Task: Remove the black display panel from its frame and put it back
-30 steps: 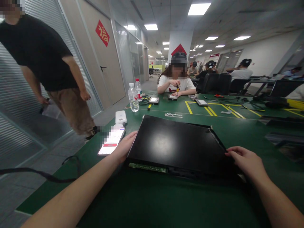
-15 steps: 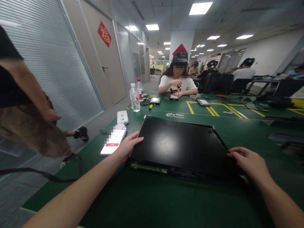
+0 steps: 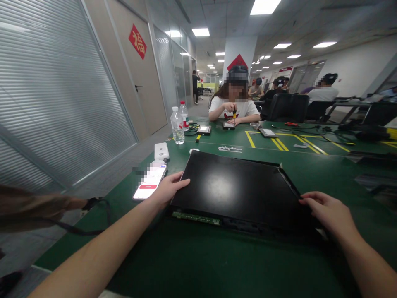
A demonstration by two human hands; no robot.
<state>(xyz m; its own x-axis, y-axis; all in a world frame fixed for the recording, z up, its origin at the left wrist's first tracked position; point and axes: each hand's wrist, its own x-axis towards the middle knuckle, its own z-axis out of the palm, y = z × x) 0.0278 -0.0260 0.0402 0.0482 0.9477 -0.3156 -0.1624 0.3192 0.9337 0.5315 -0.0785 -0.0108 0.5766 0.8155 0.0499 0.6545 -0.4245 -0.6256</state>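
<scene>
A large black flat panel [image 3: 235, 188] lies on the green table [image 3: 217, 260] in front of me, with a green circuit strip [image 3: 196, 218] showing along its near edge. My left hand [image 3: 169, 190] grips the panel's left edge, thumb on top. My right hand [image 3: 330, 213] holds the panel's near right corner, fingers curled over the edge.
A phone [image 3: 149, 182] with a lit screen lies left of the panel, a white device [image 3: 161, 151] behind it. Two water bottles [image 3: 177, 128] stand further back. A person [image 3: 233, 103] works with a screwdriver across the table. A black cable [image 3: 77, 227] hangs off the left edge.
The person in black who stood at the left has walked past and is almost out of view. My left thumb has slid further onto the panel. The view has shifted slightly.
</scene>
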